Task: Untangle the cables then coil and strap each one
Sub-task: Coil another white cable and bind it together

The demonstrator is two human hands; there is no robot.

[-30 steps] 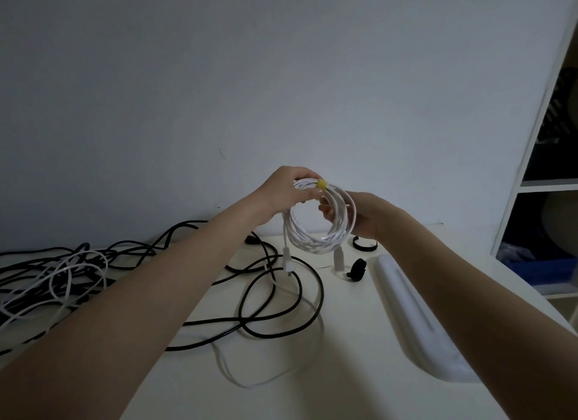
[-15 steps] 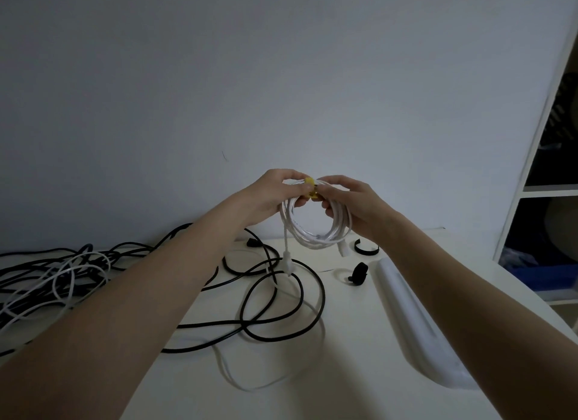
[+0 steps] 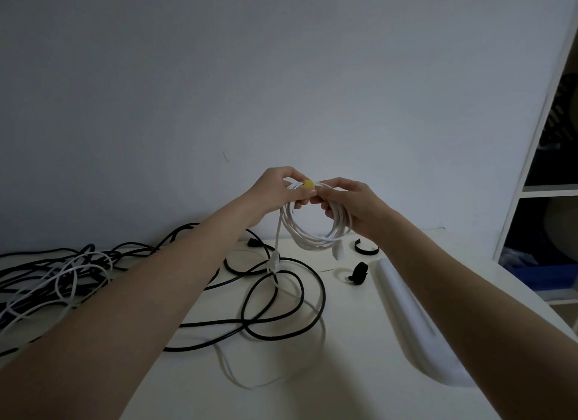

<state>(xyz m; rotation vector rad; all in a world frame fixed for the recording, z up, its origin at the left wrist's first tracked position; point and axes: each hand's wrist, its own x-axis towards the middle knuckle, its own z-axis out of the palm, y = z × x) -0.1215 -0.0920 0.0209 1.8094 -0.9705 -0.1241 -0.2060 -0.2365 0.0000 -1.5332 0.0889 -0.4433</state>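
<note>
At the left of the white table (image 3: 359,372) lies a tangle of black and white cables (image 3: 56,279), and one black cable (image 3: 281,307) makes loops near the middle. Above the table the left hand (image 3: 275,191) and the right hand (image 3: 350,203) both pinch the top of a coiled white cable (image 3: 316,235) at its yellow strap (image 3: 309,184), one end hanging down to the table. At the right lie two black straps (image 3: 359,273) beside a long white object (image 3: 416,319)

A pale tabletop (image 3: 359,341) stands against a plain grey-white wall (image 3: 250,75). On its right part lies a long white plastic tray (image 3: 416,322), running from the back toward the near edge. Farther right stands a white shelf unit (image 3: 538,188) with something blue (image 3: 544,275) in its lower compartment.
</note>
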